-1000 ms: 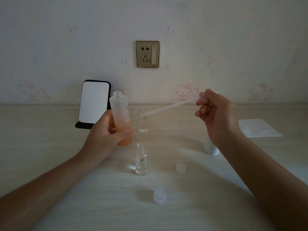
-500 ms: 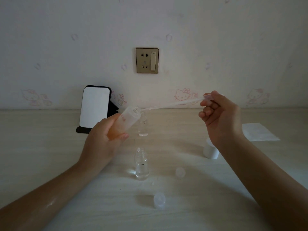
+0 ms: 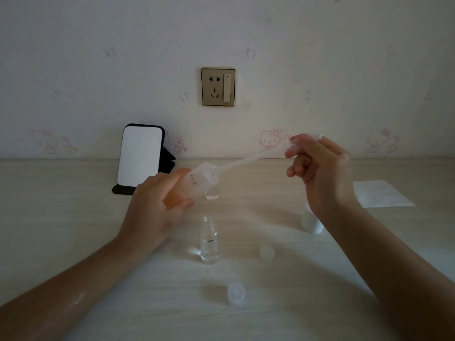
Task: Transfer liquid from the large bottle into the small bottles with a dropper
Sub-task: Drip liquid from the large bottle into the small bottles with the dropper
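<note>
Wallpaper (image 3: 98, 70), pale with faint pink cartoon cats, fills the upper half of the frame, and a pale wood-grain table (image 3: 73, 217) fills the lower half. Left of centre we see the left hand (image 3: 157, 207) wrapped round a large frosted bottle (image 3: 197, 182) with orange liquid in its lower part. The bottle is held off the table and tilted, its open mouth toward the right. Right of centre the right hand (image 3: 322, 175) pinches the bulb end of a clear plastic dropper (image 3: 246, 162). The dropper slants down to the left until its tip meets the bottle's mouth; how deep it goes we cannot tell.

Behind the left hand a white-screened phone on a black stand (image 3: 140, 156) leans back toward the wall. A white paper sheet (image 3: 381, 194) lies at the right. A brass-coloured wall socket (image 3: 218, 86) sits at upper centre.

A small clear glass bottle (image 3: 209, 242) stands open at lower centre. A second small bottle (image 3: 212, 194) stands behind it, partly hidden by the large one. A white cap (image 3: 311, 223) stands under the right wrist. One small translucent cap (image 3: 267, 253) lies right of the near bottle, and another translucent cap (image 3: 235, 294) lies nearer the bottom edge.
</note>
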